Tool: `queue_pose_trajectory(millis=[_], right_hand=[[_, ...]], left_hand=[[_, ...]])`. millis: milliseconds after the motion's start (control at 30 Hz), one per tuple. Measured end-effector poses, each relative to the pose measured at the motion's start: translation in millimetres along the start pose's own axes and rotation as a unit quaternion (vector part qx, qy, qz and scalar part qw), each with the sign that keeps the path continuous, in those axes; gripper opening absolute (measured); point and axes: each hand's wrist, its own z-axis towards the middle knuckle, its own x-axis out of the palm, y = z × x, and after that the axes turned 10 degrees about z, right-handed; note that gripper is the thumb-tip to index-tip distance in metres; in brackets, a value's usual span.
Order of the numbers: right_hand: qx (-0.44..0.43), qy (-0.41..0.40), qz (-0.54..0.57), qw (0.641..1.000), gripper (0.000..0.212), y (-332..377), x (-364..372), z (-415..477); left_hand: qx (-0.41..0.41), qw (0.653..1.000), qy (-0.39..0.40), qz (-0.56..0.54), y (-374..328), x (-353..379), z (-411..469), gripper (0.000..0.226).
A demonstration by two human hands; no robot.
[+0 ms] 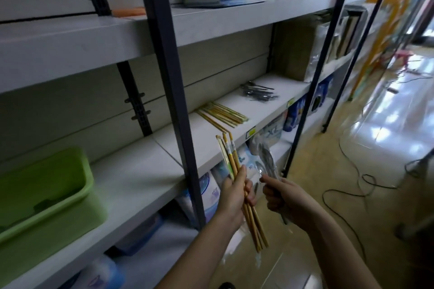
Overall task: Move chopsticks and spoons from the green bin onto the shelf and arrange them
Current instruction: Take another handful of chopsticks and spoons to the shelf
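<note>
Head view shows your left hand (234,195) closest in, fingers curled round a bundle of held chopsticks (229,156) that points up toward the shelf (141,178). Just beside it, your right hand (284,197) grips the held spoons (267,163), which look to be in clear wrapping. Both hands hang in front of the shelf edge, so this load is out of the bin but not yet set down.

To your left, the green bin (47,185) sits on the same shelf board. Most of its inside looks bare, though a dark shape near the front wall is too blurred to name, so you cannot be sure it is emptied.

Farther along the board, the shelved chopsticks (223,114) lie side by side in a fairly neat row, and beyond them the shelved spoons (258,94) lie in a looser heap. By that, the task seems well along: what remains is placing what you hold and tidying both groups.
</note>
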Motion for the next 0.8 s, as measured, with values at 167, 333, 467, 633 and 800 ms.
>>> queue_pose_trajectory(millis=[167,333,467,633,800], right_hand=[[-0.027,-0.033,0.004,0.999,0.014,22.6,-26.4,16.0],[-0.044,-0.05,-0.022,0.998,0.012,54.4,-45.4,60.7],[-0.05,-0.067,-0.039,0.996,0.014,89.4,-52.4,113.8],[-0.06,-0.074,-0.056,0.994,0.013,130.1,-55.4,182.5],[-0.041,-0.072,-0.045,0.996,0.012,151.7,-55.0,240.3]], left_hand=[[-0.009,1.0,0.008,-0.011,-14.2,20.5,51.9,0.025],[0.006,0.999,-0.024,-0.03,-45.1,31.8,123.5,0.029],[0.01,0.998,-0.049,-0.027,-70.8,34.9,186.9,0.028],[0.019,0.994,-0.101,-0.036,-100.0,33.8,260.0,0.034],[0.002,0.988,-0.156,-0.004,-109.5,16.2,319.3,0.031]])
